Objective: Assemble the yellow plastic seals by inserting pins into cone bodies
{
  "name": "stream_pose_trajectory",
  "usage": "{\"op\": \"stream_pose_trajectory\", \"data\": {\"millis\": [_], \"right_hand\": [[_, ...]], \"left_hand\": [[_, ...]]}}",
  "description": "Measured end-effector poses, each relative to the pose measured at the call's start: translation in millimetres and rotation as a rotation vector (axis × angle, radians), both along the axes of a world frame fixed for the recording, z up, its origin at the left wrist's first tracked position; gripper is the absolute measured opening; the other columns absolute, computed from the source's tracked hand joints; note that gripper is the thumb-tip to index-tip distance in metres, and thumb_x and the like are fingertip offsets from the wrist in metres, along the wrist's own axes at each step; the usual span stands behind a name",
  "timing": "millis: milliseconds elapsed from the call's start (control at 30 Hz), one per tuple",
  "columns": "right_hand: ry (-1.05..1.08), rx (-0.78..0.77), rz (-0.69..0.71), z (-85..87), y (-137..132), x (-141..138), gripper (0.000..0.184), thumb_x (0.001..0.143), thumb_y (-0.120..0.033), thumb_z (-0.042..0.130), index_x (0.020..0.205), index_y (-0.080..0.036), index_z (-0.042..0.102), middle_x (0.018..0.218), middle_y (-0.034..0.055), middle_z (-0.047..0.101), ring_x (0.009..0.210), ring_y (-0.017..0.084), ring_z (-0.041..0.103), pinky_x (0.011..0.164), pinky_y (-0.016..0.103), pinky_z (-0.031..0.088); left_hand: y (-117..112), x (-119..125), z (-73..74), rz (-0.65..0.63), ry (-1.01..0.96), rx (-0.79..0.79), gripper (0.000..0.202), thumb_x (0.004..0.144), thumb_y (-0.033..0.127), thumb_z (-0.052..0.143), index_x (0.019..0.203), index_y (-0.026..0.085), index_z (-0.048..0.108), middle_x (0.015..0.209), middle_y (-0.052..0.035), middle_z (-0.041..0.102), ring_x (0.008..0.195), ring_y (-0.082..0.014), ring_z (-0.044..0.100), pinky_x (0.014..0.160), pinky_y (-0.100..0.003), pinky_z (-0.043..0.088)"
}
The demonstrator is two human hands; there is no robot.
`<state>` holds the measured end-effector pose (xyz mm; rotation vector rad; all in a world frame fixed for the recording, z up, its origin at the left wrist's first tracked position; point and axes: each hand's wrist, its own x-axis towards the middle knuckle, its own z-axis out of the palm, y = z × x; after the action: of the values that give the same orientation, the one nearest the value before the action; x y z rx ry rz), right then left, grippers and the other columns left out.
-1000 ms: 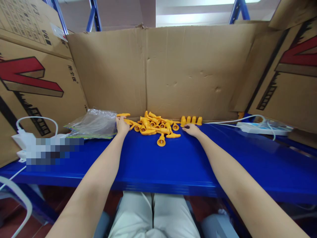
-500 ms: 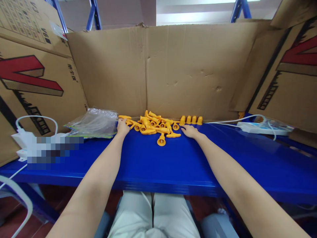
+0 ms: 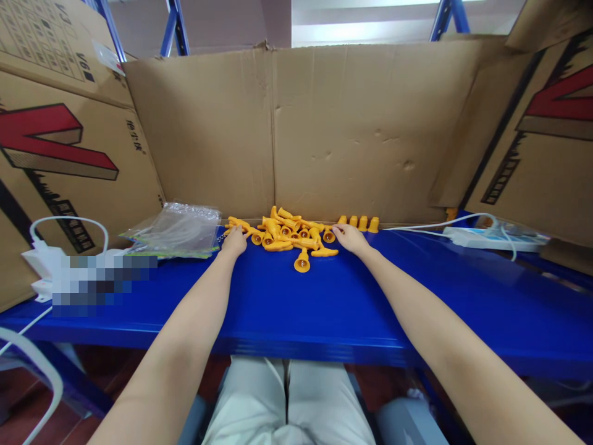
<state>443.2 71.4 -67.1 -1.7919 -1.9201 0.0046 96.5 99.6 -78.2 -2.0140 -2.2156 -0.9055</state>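
Left hand [image 3: 235, 241] and right hand [image 3: 351, 238] flanked yellow bells [image 3: 274, 228] mid-frame, blue counter [image 3: 301, 309] below, whether either gripped was unclear

Reaching over the front edge of the blue desk [image 3: 301, 309], with the left hand [image 3: 235, 242] at the left end of a pile of yellow pieces [image 3: 277, 230] by the back edge. Holding the right hand [image 3: 351, 238] at its right end, just before upright yellow cups [image 3: 364, 223]. Flanked by clear plastic bags [image 3: 178, 230] on the left and a white power strip [image 3: 495, 240] toward the right edge.
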Motion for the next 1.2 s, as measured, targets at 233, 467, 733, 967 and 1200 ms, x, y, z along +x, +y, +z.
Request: {"op": "stream_pose_trajectory", "data": {"millis": [233, 467, 733, 967, 1200], "right_hand": [[0.031, 0.0, 0.054, -7.7, 10, -14, 0.026, 0.09, -0.031, 0.05, 0.104, -0.017, 0.066, 0.115, 0.0104, 0.063, 0.104, 0.019, 0.06, 0.091, 0.03, 0.044], [0.003, 0.032, -0.074, -11.0, 9, -9, 0.024, 0.08, -0.02, 0.056, 0.103, -0.014, 0.057, 0.112, 0.0141, 0.06, 0.101, 0.023, 0.06, 0.086, 0.032, 0.048], [-0.119, -0.115, -0.217, -2.9, -3, -14, 0.041, 0.083, -0.02, 0.049, 0.122, -0.007, 0.056, 0.118, 0.024, 0.061, 0.114, 0.034, 0.057, 0.09, 0.041, 0.045], [-0.148, 0.125, -0.187, 4.5, -11, -14, 0.044, 0.089, -0.019, 0.038, 0.129, -0.006, 0.051, 0.122, 0.0246, 0.056, 0.111, 0.034, 0.056, 0.09, 0.043, 0.042], [-0.24, 0.474, 0.025, 18.4, -18, -24, 0.046, 0.095, -0.023, 0.032, 0.137, -0.009, 0.043, 0.12, 0.0207, 0.057, 0.11, 0.031, 0.051, 0.089, 0.043, 0.037]], "left_hand": [[-3, 0, -1.8, 0.033, 0.072, 0.017, 0.041, 0.085, 0.016, 0.046, 0.124, 0.016, 0.057, 0.141, -0.0185, 0.047, 0.126, -0.0312, 0.051, 0.102, -0.041, 0.042], [-4, 2, -0.1, 0.022, 0.058, 0.045, 0.035, 0.086, 0.023, 0.046, 0.118, 0.016, 0.06, 0.133, -0.0175, 0.052, 0.126, -0.03, 0.05, 0.104, -0.04, 0.04], [-5, 4, 0.8, 0.0, 0.045, 0.062, 0.034, 0.085, 0.022, 0.048, 0.115, 0.015, 0.061, 0.127, -0.0169, 0.058, 0.123, -0.028, 0.052, 0.103, -0.038, 0.042], [-16, 17, 17.6, -0.061, 0.043, 0.229, 0.041, 0.085, 0.016, 0.043, 0.124, 0.012, 0.055, 0.136, -0.0173, 0.051, 0.129, -0.0276, 0.046, 0.108, -0.039, 0.037], [-39, 48, 41.2, -0.364, 0.084, 0.514, 0.051, 0.089, 0.02, 0.042, 0.139, 0.013, 0.041, 0.145, -0.0159, 0.043, 0.136, -0.023, 0.038, 0.112, -0.037, 0.031]]}}
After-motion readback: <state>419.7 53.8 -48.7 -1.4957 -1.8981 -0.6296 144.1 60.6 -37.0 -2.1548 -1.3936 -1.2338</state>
